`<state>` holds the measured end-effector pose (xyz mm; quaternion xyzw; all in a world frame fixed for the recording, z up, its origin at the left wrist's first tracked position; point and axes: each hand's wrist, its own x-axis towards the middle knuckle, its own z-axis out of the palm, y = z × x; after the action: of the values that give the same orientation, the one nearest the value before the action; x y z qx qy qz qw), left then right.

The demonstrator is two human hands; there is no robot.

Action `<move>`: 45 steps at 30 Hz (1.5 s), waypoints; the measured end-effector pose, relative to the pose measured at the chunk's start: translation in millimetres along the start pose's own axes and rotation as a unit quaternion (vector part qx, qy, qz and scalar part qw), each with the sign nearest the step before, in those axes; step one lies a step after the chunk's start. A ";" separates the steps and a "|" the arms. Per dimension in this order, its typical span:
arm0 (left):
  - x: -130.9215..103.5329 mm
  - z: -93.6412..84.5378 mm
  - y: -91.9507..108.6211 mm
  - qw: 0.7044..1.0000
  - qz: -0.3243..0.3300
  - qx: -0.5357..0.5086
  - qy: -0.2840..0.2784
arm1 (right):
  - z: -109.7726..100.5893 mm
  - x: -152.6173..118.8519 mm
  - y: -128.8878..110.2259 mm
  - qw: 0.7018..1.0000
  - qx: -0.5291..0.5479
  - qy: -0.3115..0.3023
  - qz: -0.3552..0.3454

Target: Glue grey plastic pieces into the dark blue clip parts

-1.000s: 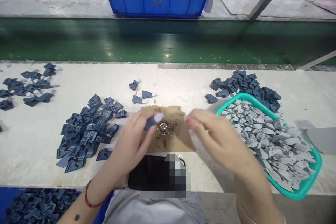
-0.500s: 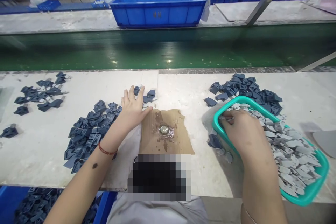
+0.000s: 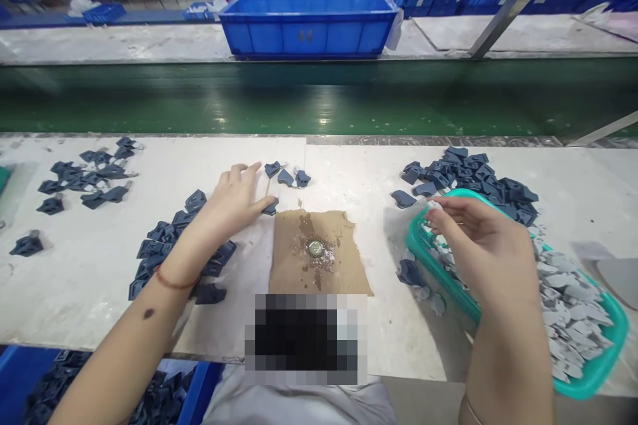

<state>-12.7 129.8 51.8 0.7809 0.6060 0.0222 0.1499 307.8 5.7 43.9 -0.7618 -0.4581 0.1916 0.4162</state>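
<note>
My right hand is raised over the near-left end of a teal basket full of light grey plastic pieces. Between its thumb and fingers is a small light grey piece. My left hand is open, fingers apart, above the white table. Its thumb tip is at a dark blue-grey plastic part; whether they touch I cannot tell. A few similar parts lie just beyond its fingers. Under my left wrist spreads a pile of dark blue-grey parts, partly hidden by the arm.
Between my hands lies brown cardboard with a wet patch and a small round shiny object. More dark parts are heaped behind the basket. Beyond the table runs a green belt, with a blue crate past it.
My right hand has lifted out of the basket with a light grey piece. My left hand has drawn back leftwards from the small group of dark parts, uncovering them.
</note>
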 end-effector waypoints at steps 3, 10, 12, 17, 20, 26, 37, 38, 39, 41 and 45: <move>-24.7 -4.3 -24.6 0.999 0.044 0.006 -0.012 | 11.7 -6.2 -22.9 0.986 0.141 -0.078 -0.045; -39.8 3.6 -42.9 0.994 0.103 0.025 -0.027 | 59.6 -5.8 -49.9 0.884 0.330 -0.329 0.028; -40.4 5.1 -44.6 0.994 0.108 0.026 0.000 | 68.5 -5.5 -45.9 0.870 0.345 -0.347 0.052; -54.2 7.9 -42.1 0.987 0.062 -0.085 0.121 | 77.0 -7.8 -30.8 0.841 0.377 -0.373 0.106; -67.8 9.9 -27.4 0.947 -0.019 -0.296 0.125 | 79.8 -8.5 -26.1 0.825 0.394 -0.387 0.123; -84.8 26.0 7.9 0.793 -0.063 -0.606 -0.030 | 83.7 -10.0 -25.5 0.796 0.408 -0.418 0.159; -88.7 57.3 21.5 0.727 -0.100 -0.679 -0.032 | 84.0 -11.6 -28.9 0.827 0.359 -0.415 0.124; -88.5 58.7 21.6 0.722 -0.104 -0.683 -0.038 | 84.0 -11.9 -28.4 0.838 0.342 -0.411 0.107; -88.3 60.0 21.7 0.716 -0.108 -0.689 -0.044 | 84.1 -12.3 -28.0 0.851 0.323 -0.405 0.087; -88.1 62.2 21.5 0.706 -0.112 -0.698 -0.045 | 84.6 -13.1 -26.9 0.884 0.275 -0.377 0.030; -88.4 64.7 20.4 0.697 -0.110 -0.708 -0.019 | 85.8 -15.4 -24.9 0.929 0.157 -0.312 -0.123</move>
<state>-2.9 27.6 8.4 0.3720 0.4895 0.4133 0.6717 228.9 37.7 12.9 -0.5262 -0.6187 0.4367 0.3868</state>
